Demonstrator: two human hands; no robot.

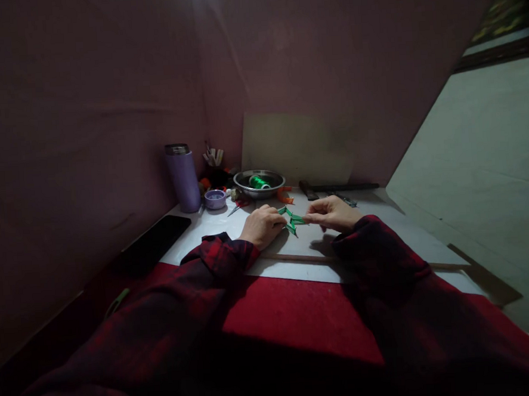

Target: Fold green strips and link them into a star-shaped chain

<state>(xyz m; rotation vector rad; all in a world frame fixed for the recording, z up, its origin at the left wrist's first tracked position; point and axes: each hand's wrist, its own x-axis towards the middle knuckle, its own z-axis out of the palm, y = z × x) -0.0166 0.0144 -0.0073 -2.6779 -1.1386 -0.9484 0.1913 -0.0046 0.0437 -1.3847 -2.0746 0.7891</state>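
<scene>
A small green star-shaped piece (296, 219), apparently with pins or nails at its points, is between my hands above the white board. My left hand (262, 225) has its fingers closed on the star's left side. At the star's right tip, my right hand (333, 213) pinches with thumb and forefinger; whether a fine thread is also in that pinch is too small to tell. Behind them, a spool of green thread (259, 183) lies in a metal bowl (261, 193). Small pointed scissors (238, 207) with red handles rest left of the bowl.
A purple tumbler (183, 182), its purple cap (215, 200), and a dark phone (155, 243) are on the left. An orange curved piece (284, 195) and a hammer (307, 190) lie behind my hands. A wooden strip (299, 258) crosses the white board (291, 271) in front.
</scene>
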